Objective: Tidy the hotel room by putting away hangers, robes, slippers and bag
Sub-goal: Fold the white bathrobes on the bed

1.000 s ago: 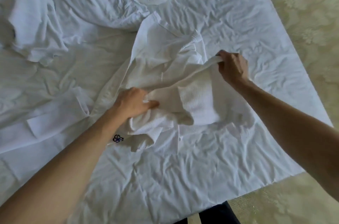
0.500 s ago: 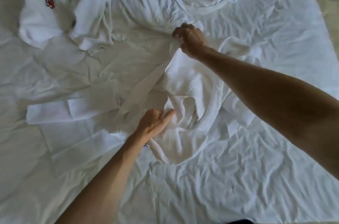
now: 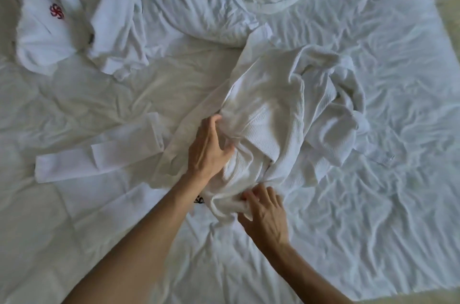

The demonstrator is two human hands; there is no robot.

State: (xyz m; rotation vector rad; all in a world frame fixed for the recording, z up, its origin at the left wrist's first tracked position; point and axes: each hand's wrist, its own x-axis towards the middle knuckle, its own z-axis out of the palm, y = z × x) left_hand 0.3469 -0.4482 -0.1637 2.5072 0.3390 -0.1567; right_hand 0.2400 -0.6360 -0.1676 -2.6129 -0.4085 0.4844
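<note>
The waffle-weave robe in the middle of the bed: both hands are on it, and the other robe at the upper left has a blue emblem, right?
Not quite. In the head view both hands, left hand and right hand, are on the waffle-weave robe, but the emblem on the other robe at the upper left is red, not blue.

Between the two hands lies a robe [image 3: 278, 114] of matt white waffle-weave cloth — ribbed, rumpled — on a smoother, creased cotton-like bed sheet [image 3: 373, 204].
</note>
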